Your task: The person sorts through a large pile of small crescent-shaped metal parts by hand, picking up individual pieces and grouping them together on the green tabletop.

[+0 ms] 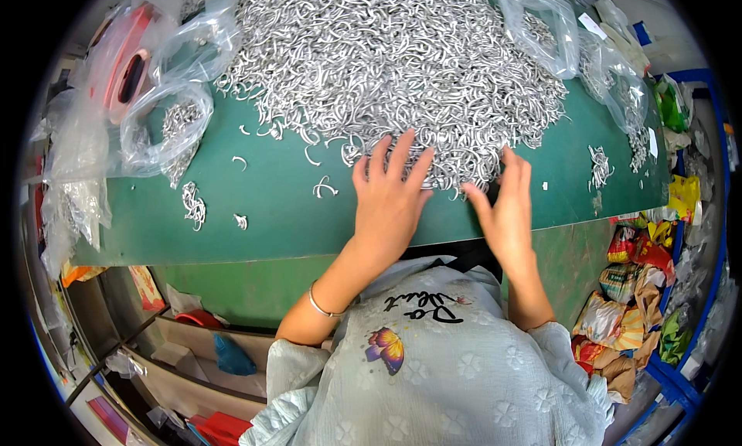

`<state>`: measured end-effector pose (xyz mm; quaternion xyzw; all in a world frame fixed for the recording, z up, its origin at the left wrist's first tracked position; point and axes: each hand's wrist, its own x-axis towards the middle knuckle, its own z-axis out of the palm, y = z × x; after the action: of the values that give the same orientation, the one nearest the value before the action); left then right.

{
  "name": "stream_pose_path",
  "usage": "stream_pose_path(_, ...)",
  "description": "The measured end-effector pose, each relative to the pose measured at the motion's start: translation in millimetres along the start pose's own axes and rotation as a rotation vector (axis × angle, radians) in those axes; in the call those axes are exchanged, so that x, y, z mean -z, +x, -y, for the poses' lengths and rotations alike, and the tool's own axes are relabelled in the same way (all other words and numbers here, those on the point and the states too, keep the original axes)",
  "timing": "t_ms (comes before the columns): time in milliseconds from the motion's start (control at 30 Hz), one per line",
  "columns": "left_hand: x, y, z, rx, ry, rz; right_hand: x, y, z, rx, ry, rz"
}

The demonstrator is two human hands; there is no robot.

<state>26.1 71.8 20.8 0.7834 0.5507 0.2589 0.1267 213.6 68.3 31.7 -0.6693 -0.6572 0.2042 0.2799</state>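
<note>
A big heap of small curved silvery metal pieces covers the far middle of the green tabletop. My left hand rests at the heap's near edge, fingers spread over the pieces, a bangle on its wrist. To its right, my right hand stands at the same edge with thumb and fingers apart. Some pieces lie between the two hands, touching the heap. Neither hand visibly grips anything, though the undersides of the fingers are hidden. A few stray pieces lie to the left of my left hand.
See-through plastic bags holding metal pieces stand at left and right. Small clusters lie near the left and right table ends. Colourful packages fill a blue-framed rack at right. An open drawer sits below left.
</note>
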Motion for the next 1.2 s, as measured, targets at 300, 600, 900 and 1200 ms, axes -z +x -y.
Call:
stream_pose_path(300,18,-2,28,0.032,-0.044,-0.083,-27,-32,30,0.205,0.333,0.119)
stream_pose_path(600,35,7,56,0.064,-0.037,-0.237,-55,-4,58,0.376,0.444,0.097)
stream_pose_path(900,43,21,48,0.109,0.061,-0.326,17,60,15,0.633,0.221,0.288)
stream_pose_path(1200,-2,35,7,-0.076,-0.025,-0.057,5,72,-27,0.687,-0.269,0.081)
